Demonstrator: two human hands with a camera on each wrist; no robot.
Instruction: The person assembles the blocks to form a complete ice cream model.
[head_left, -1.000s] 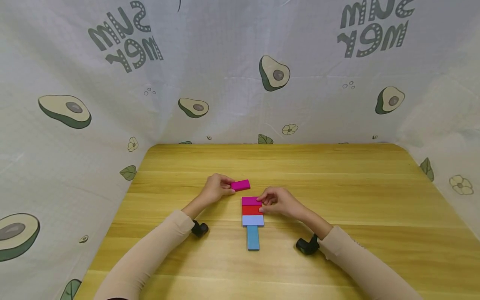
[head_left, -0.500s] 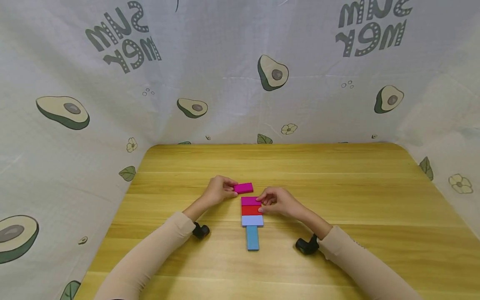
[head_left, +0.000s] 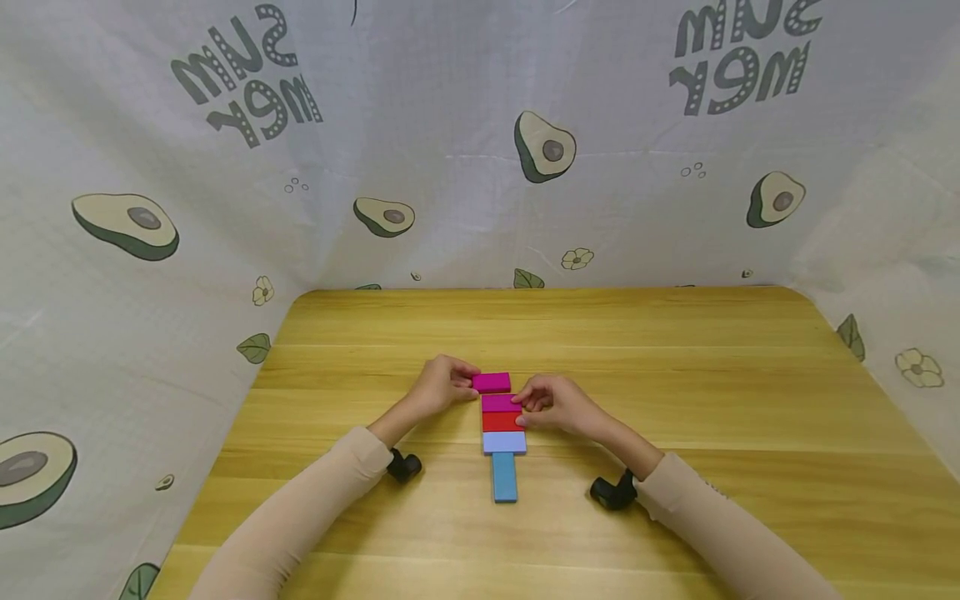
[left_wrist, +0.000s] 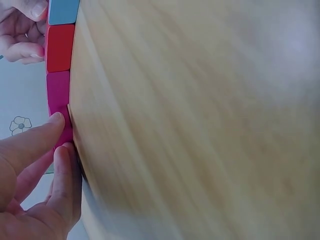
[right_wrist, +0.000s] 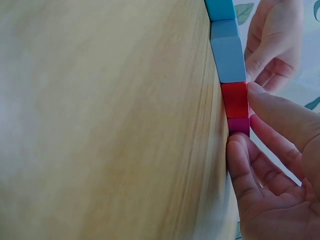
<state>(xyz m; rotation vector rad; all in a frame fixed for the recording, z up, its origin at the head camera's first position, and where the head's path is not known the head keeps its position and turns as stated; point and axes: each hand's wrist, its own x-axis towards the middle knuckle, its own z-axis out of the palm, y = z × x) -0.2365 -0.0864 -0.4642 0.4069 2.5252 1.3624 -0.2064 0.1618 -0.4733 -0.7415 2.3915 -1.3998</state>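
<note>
My left hand (head_left: 439, 386) pinches a magenta rectangular block (head_left: 492, 382) by its left end, just beyond a joined row. That row has another magenta block (head_left: 498, 403) at its far end, then a red block (head_left: 498, 422) and a light violet block (head_left: 504, 442). Nearest me, a blue block (head_left: 505, 477) stands lengthwise below them. At the row's right side my right hand (head_left: 557, 405) has bent fingertips on the far magenta block and the thumb on the red one. In the left wrist view, the pinched block reaches the row's magenta block.
The blocks lie on a wood-grain table (head_left: 675, 375) with rounded far corners. Behind and beside it hangs a white curtain (head_left: 465, 100) printed with avocados. A small black wrist camera (head_left: 405, 467) sits under the left cuff, another black camera (head_left: 613, 493) under the right.
My left hand has moved right and nearer, bringing the magenta block from a tilted position to nearly parallel just behind the row. The right hand and the row have stayed in place.
</note>
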